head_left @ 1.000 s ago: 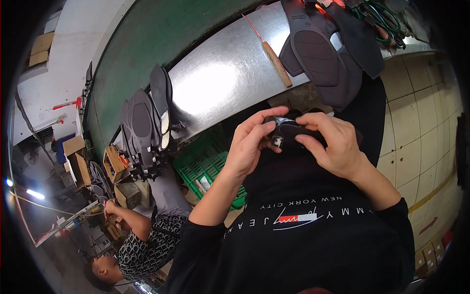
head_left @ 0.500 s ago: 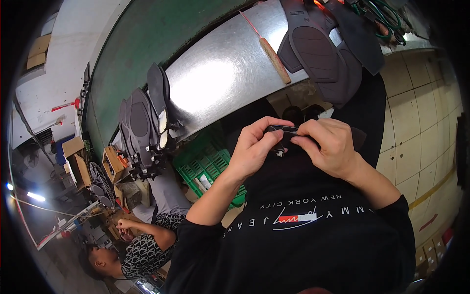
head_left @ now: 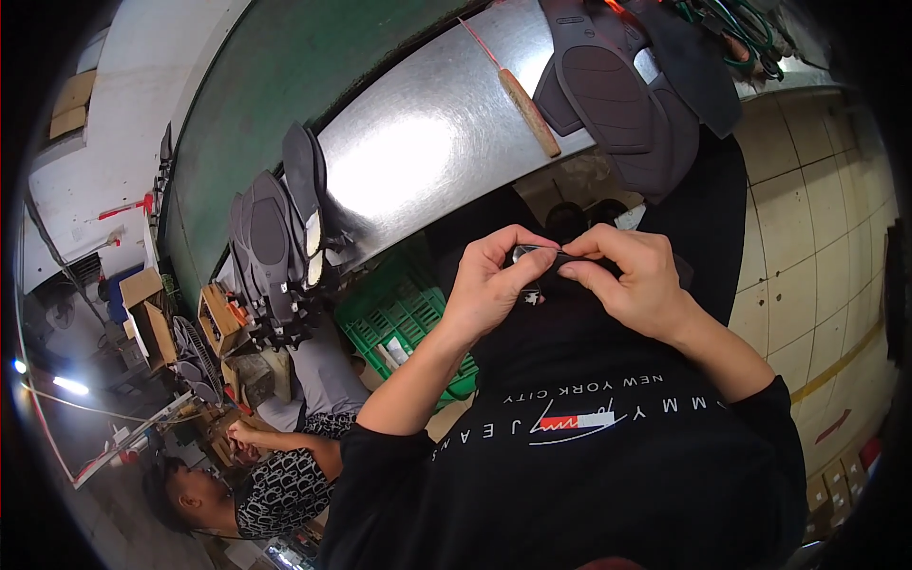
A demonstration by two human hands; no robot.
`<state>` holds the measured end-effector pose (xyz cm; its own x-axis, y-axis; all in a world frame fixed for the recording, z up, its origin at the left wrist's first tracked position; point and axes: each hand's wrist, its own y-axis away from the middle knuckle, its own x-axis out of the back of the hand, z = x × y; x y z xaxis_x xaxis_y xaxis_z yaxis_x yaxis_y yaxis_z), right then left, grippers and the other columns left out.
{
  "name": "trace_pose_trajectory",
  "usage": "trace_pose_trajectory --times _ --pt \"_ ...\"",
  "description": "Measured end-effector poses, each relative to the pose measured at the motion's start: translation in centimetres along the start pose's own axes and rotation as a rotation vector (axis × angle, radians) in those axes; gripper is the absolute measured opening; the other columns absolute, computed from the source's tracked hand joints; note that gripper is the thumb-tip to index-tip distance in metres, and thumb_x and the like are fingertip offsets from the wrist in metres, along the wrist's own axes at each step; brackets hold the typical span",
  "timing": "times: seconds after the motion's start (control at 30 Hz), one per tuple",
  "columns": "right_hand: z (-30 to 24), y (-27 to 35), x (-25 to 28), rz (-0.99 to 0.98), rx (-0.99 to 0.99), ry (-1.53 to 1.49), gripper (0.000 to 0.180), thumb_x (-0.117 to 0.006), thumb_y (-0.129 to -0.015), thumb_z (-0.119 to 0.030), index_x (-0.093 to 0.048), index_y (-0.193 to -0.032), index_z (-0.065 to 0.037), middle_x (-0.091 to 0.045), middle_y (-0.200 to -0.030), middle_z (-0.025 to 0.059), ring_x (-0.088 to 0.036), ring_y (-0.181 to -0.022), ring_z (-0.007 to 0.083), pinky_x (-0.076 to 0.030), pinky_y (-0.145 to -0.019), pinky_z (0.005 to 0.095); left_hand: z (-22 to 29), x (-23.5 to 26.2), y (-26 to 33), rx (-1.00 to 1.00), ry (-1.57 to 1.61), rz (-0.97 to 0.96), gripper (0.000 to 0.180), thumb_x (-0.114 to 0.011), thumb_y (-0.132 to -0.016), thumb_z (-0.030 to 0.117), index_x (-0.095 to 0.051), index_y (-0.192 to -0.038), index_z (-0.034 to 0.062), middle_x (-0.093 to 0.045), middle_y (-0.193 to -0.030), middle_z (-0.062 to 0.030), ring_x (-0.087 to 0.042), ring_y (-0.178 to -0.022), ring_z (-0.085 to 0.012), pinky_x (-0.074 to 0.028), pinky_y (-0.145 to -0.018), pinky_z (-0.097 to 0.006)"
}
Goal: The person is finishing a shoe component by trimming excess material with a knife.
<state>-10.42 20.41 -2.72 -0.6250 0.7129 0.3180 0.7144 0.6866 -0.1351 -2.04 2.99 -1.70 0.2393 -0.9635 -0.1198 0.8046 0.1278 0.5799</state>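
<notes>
My left hand (head_left: 494, 285) and my right hand (head_left: 636, 280) meet in front of my chest, over my black shirt. Between their fingertips they pinch a small dark flat piece (head_left: 546, 256) with a pale edge. Both thumbs and forefingers press on it from either side. Most of the piece is hidden by my fingers, so its shape is unclear. Beyond my hands lies a shiny metal worktable (head_left: 418, 161).
Dark grey shoe soles (head_left: 617, 104) lie stacked on the table's right end beside a wooden-handled tool (head_left: 527, 109). More soles (head_left: 275, 237) stand in a row at the table's left end. A green crate (head_left: 399, 318) sits below. Another person (head_left: 256, 480) works at lower left.
My hands have shifted slightly down and turned the small piece between the fingers. The other person at lower left has moved their arm.
</notes>
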Motion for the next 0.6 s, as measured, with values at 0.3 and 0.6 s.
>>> trace_pose_trajectory --times 0.3,0.6 --pt "-1.8 -3.6 2.1 -0.48 -0.303 -0.546 0.011 -0.071 -0.078 -0.007 -0.061 -0.08 -0.002 -0.06 -0.07 -0.0015 -0.054 -0.067 0.0038 -0.043 -0.06 0.0201 3.4 0.7 2.9 -0.337 -0.331 -0.012 0.009 -0.066 -0.08 0.004 -0.067 -0.087 -0.0011 -0.063 -0.067 -0.0034 -0.057 -0.056 -0.0048 -0.043 -0.05 -0.02" --pt "-0.7 -15.7 3.2 0.134 0.066 0.226 0.024 -0.059 -0.088 -0.019 -0.065 -0.107 -0.004 -0.066 -0.09 0.0125 -0.061 -0.079 0.0234 -0.049 -0.069 0.0336 2.8 8.6 4.8 -0.558 0.884 0.474 0.025 -0.059 -0.089 0.019 -0.058 -0.111 0.0065 -0.064 -0.105 -0.0056 -0.064 -0.091 -0.0166 -0.056 -0.065 -0.026"
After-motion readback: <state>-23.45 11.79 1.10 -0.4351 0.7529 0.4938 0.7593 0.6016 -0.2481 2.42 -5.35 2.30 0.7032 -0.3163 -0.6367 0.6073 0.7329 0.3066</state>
